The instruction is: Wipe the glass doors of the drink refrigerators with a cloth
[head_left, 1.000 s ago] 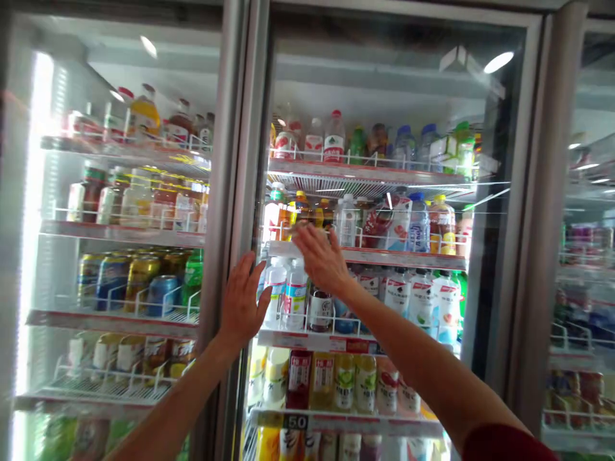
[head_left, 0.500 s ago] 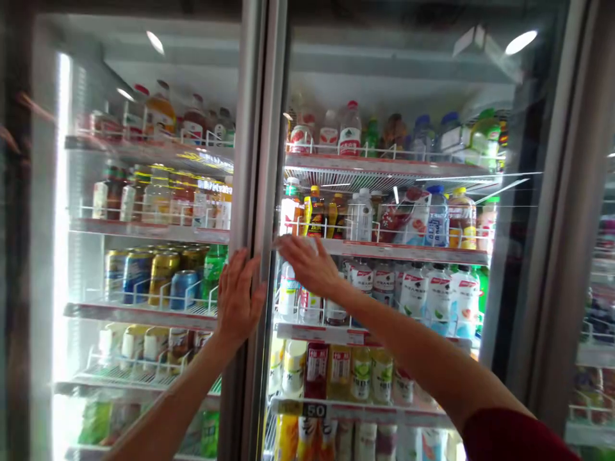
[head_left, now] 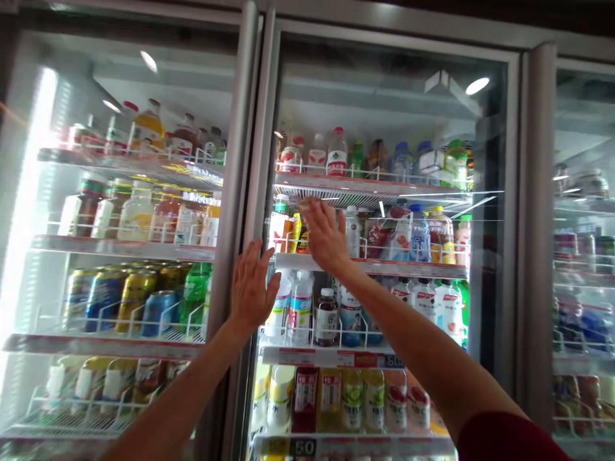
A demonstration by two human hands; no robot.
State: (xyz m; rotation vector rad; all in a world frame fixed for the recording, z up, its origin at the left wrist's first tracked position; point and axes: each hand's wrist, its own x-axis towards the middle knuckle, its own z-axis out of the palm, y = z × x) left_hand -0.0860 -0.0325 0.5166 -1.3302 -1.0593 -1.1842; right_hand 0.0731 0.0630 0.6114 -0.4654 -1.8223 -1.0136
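Note:
My left hand [head_left: 250, 285] is open, its fingers stretched upward and the thumb apart. It lies over the metal door edges where two glass fridge doors meet. My right hand [head_left: 327, 237] reaches higher, spread flat before the right glass door [head_left: 375, 83]; contact with the glass is hard to judge. A faint pale patch shows at its fingertips, too blurred to make out. Behind the right hand, a black-and-yellow bottle [head_left: 300, 232] is partly hidden. Below it, a dark bottle with a white cap [head_left: 327, 318] stands on a shelf inside.
The left door [head_left: 158, 77] shows shelves of bottles and cans, including a blue can [head_left: 159, 312]. Drinks also fill the right cabinet, with a price tag [head_left: 304, 446] on a lower shelf edge. A metal post [head_left: 541, 237] separates a third cabinet [head_left: 583, 269] at the right.
My right hand has moved up and to the right across the door. My left hand has shifted slightly right. The view has tilted upward, showing the top frame of the doors.

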